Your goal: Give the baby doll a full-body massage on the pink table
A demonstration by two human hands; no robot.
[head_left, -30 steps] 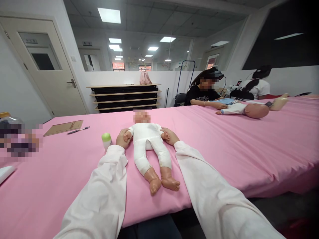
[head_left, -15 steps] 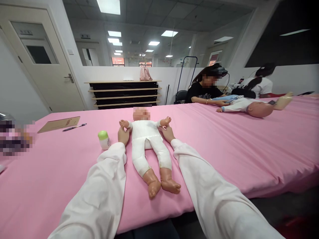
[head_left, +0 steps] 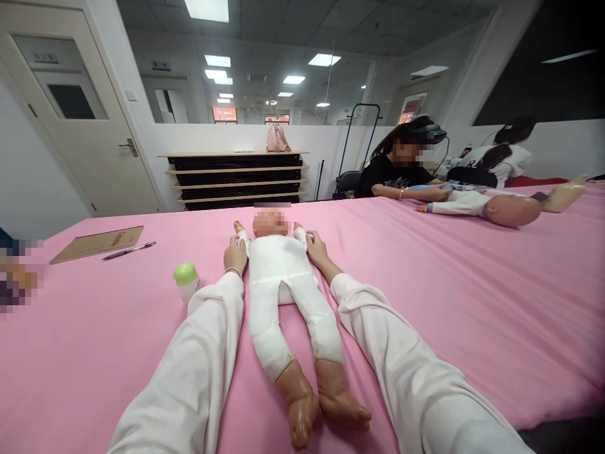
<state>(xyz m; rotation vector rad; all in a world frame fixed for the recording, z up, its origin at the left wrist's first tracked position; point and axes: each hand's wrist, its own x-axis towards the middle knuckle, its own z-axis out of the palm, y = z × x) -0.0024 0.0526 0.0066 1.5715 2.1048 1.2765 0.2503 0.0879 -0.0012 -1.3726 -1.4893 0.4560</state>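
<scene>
Left hand (head_left: 235, 255) and right hand (head_left: 318, 250) touch the doll's (head_left: 278, 258) arms, fingers bent, pinching unclear, toward the pink table's (head_left: 449, 284) far edge; shelves (head_left: 236, 170) behind.

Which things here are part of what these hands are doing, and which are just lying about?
In the work:
- white-suited doll, lying face up
- left hand and right hand, each at one of its arms
- pink cloth beneath it

Apparently just lying about:
- green-capped bottle
- brown notebook
- pen
- pink backpack

Ceiling panels (head_left: 207, 9) glow v bright, shadows soft, edges stretched w/ top R dark.
</scene>
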